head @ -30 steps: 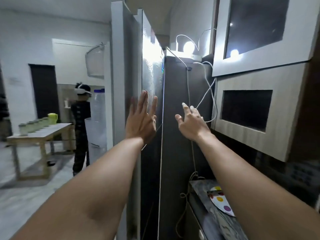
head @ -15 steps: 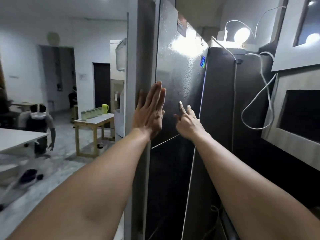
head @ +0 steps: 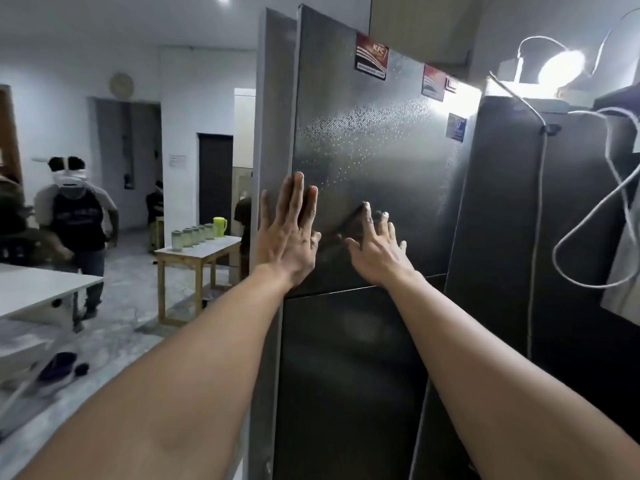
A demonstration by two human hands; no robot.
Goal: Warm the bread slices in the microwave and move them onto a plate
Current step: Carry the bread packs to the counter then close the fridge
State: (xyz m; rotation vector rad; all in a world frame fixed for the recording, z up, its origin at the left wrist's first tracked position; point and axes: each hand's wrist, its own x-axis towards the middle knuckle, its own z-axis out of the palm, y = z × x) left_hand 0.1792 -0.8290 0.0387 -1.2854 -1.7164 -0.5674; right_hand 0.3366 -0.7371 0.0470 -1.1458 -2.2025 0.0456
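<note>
Left hand (head: pixel 289 244) and right hand (head: pixel 375 252) both flat, fingers straight, gripping nothing, pressed on the grey fridge door (head: pixel 363 150); bread slices, microwave, plate not in view; slices likely light, soft, tearable, so support from beneath or by the crust.

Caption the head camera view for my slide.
Left hand and right hand pressed open against the refrigerator door.

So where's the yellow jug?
Head view, left of middle: the jug stands on the wooden table, at the right end of the row of jars.
</note>
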